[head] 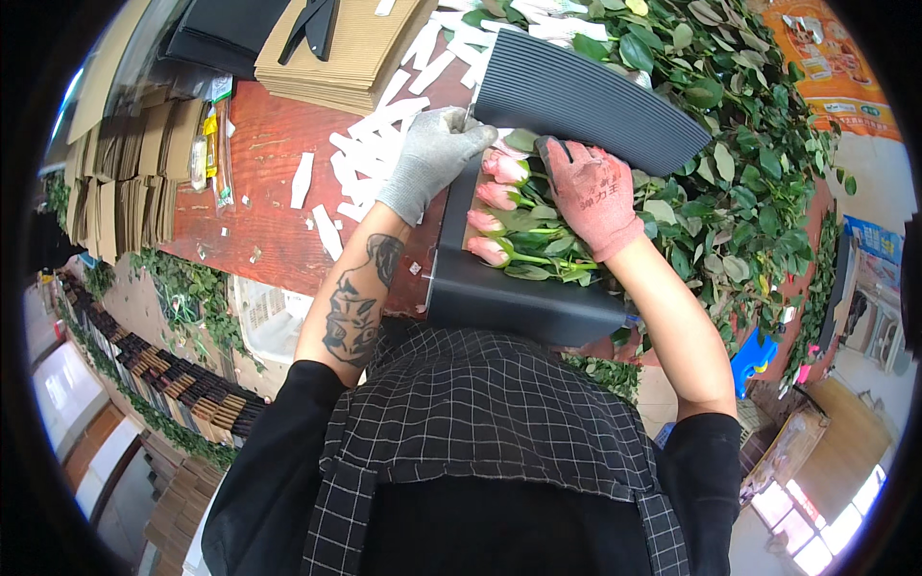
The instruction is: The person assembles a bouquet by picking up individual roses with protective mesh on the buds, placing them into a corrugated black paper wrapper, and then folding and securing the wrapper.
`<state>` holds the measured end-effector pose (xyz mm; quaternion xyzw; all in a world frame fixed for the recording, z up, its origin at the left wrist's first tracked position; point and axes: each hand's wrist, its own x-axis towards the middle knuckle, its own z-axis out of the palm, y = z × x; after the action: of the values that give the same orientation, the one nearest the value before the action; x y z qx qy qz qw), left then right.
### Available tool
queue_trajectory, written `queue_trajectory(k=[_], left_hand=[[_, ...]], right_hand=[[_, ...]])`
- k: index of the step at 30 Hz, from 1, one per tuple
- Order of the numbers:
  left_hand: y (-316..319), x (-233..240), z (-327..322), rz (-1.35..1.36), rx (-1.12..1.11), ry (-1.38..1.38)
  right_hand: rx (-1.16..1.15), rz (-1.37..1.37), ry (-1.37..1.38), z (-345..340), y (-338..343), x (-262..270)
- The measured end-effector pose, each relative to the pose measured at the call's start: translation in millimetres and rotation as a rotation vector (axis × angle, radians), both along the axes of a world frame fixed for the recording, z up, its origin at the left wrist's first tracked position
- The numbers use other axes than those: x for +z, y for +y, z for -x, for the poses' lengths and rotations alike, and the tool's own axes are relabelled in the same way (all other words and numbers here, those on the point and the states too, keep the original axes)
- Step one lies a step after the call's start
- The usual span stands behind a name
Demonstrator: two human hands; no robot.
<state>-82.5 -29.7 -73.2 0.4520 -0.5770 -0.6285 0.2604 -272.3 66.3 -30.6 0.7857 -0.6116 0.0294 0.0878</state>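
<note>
My left hand [439,155], in a grey knit glove, has thumb and fingers closed at the lower left corner of a black corrugated sheet [587,101]. The sheet slants up behind several pink roses [493,223], which lie in a row, heads left, stems right. Over the stems nearest the sheet rests my right hand [591,191], in a pink glove with dark fingertips. Its fingertips touch a green leaf, and the palm hides whatever is under it. Smooth black wrapping [533,306] lies below the roses. A paler bloom [511,146] is partly visible between the hands.
White mesh sleeves [360,155] are scattered on the red wooden table [238,158]. Black scissors [313,29] sit on stacked brown corrugated sheets [324,79]. Leafy rose stems [720,194] heap up at right. Folded cardboard [130,173] stands at left, and a white crate [270,317] below the table edge.
</note>
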Motion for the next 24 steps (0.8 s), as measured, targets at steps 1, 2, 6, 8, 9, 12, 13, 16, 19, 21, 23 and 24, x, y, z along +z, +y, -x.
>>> queue_trajectory(k=[1, 2, 6, 8, 9, 12, 13, 16, 19, 21, 23, 24], left_hand=[[2, 3, 0, 0.063, -0.003, -0.042], [1, 6, -1, 0.134, -0.003, -0.084], [-4, -7, -10, -0.05, 0.068, -0.069], [-2, -1, -18, -0.008, 0.084, -0.074], [-2, 3, -23, 0.029, 0.109, -0.073], [-28, 0, -80, 0.003, 0.329, -0.108], [-39, 0, -101, 0.082, 0.239, -0.287], [-34, 7, -107, 0.387, 0.038, -0.562], [13, 60, -73, 0.516, -0.193, -0.574], [41, 86, -32, 0.793, -0.427, -0.445], [53, 92, 2, 1.053, -0.647, -0.431], [56, 93, 9, 1.117, -0.72, -0.495]], right_hand=[[-0.01, -0.001, 0.001, 1, 2, 0], [-0.01, 0.001, -0.007, 0, 1, 1], [0.017, 0.048, -0.034, 0, 1, 1], [0.003, 0.036, -0.047, -1, 1, 2], [0.0, 0.019, -0.055, -2, 1, 2], [-0.008, -0.073, -0.035, -5, -1, 1], [0.022, -0.027, -0.024, -2, 1, 1], [0.161, 0.142, -0.167, 8, 5, -8], [0.121, -0.021, -0.15, 0, -8, -6], [0.021, -0.195, -0.115, -6, -9, 9], [-0.045, -0.17, -0.192, 0, 3, 21], [-0.064, -0.182, -0.237, -3, 7, 30]])
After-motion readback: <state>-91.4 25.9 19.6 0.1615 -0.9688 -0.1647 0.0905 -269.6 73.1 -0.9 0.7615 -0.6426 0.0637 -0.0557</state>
